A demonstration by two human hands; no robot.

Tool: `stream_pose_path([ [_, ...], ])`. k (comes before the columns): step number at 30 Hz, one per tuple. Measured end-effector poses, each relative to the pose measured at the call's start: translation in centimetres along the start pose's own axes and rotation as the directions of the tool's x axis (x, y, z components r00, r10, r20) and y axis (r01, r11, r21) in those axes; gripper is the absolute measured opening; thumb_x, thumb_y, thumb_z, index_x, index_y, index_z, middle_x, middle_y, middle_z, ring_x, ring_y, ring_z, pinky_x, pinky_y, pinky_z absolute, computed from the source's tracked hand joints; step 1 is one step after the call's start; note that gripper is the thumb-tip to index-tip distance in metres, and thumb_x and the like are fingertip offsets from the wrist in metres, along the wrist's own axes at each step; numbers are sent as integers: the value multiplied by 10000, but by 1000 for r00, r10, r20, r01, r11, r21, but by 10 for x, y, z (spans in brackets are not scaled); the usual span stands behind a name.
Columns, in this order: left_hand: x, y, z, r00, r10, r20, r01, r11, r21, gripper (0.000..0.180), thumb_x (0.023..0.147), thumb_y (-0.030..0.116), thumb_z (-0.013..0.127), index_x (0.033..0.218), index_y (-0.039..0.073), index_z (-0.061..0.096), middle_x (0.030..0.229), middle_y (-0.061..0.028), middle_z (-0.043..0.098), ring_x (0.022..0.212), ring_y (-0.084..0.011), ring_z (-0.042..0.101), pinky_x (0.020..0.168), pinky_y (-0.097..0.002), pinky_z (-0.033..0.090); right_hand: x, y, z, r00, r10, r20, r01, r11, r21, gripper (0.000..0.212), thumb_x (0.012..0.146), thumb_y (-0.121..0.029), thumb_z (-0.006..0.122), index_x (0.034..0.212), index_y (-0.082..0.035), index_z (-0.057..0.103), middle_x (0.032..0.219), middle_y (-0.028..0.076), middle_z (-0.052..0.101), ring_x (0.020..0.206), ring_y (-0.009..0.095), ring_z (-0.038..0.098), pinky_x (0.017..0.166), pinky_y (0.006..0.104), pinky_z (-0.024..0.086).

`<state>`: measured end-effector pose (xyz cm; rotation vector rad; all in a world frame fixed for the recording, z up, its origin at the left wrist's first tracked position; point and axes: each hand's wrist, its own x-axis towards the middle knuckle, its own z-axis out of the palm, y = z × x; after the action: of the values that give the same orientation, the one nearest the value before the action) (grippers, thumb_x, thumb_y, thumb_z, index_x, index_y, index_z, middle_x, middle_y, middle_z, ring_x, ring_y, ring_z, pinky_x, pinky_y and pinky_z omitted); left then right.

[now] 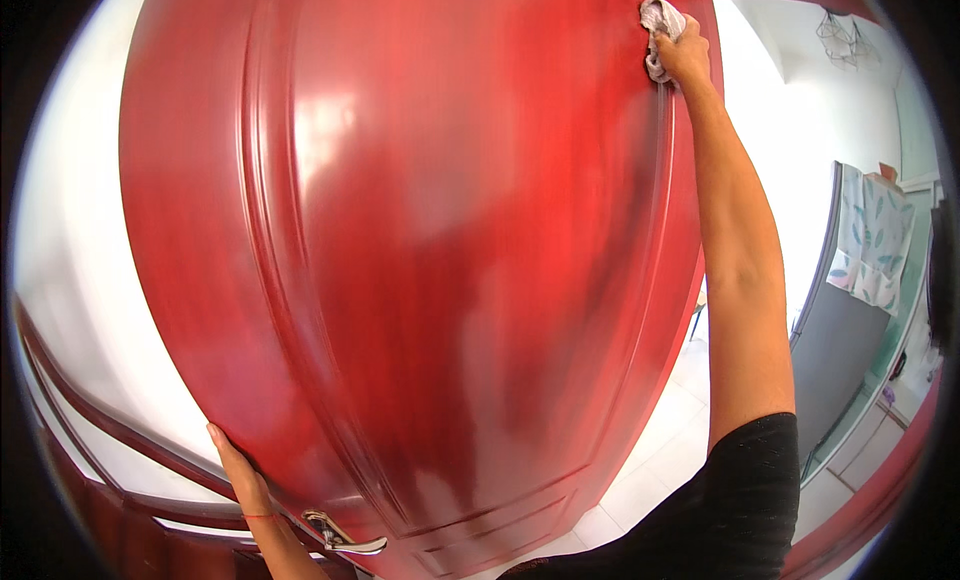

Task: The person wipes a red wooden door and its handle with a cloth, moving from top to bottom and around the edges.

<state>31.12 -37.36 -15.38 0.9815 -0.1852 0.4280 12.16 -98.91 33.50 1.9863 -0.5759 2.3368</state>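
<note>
A glossy red door (420, 260) with moulded panels fills most of the head view. High up, near the door's right edge, my right hand (687, 55) is closed on a crumpled, light striped cloth (660, 30) and presses it against the moulding. My right arm is stretched far upward. Low on the left, my left hand (240, 475) grips the door's left edge, one digit pointing up along it; its other fingers are mostly hidden. Just right of that hand is a metal door handle (345, 536).
To the right, a grey refrigerator-like cabinet (845, 350) carries a leaf-patterned cover (872, 235). A wire-frame lamp (845, 40) hangs at the upper right. Pale floor tiles (640, 490) show past the door. Dark red wooden rails (110, 450) stand at the lower left.
</note>
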Motion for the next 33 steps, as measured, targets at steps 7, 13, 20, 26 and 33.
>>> stream_pose_path([
  [7,7,-6,0,999,28,32,-27,999,-39,683,970,524,337,1352,-40,385,1362,-124,432,1219,-230,422,1046,-349,302,-56,-70,-18,975,199,-101,-208,974,-94,683,734,-529,597,1187,-30,484,1083,264,595,1009,405,590,851,489,462],
  [13,10,-7,-5,995,46,84,-46,999,-1,668,975,518,327,1310,-50,431,1308,-129,483,1169,-224,463,1012,-344,340,-88,-153,-10,982,-2,-191,-5,999,-38,648,730,-541,629,1135,-46,522,1019,253,587,928,397,611,763,506,496],
  [20,8,-3,-1,997,39,71,-45,996,78,707,963,548,312,1248,-74,490,1224,-154,546,1094,-241,518,967,-348,379,-115,-267,-20,957,-225,-185,242,967,76,623,727,-450,676,1209,-95,499,1059,208,553,977,381,565,777,500,483],
  [26,1,1,9,996,39,76,-47,994,103,731,956,561,301,1201,-89,529,1165,-156,586,1046,-237,544,938,-348,401,-161,-349,-38,905,-419,-77,425,877,223,587,730,-402,698,1192,-94,506,1048,181,518,968,368,538,759,492,482],
  [33,14,-9,-2,993,35,113,-45,995,86,754,949,584,309,1228,-88,506,1210,-155,561,1086,-239,526,963,-347,387,-272,-378,-19,630,-702,-332,768,498,402,621,580,-369,791,1126,-193,554,1002,125,521,849,286,513,664,432,429],
])
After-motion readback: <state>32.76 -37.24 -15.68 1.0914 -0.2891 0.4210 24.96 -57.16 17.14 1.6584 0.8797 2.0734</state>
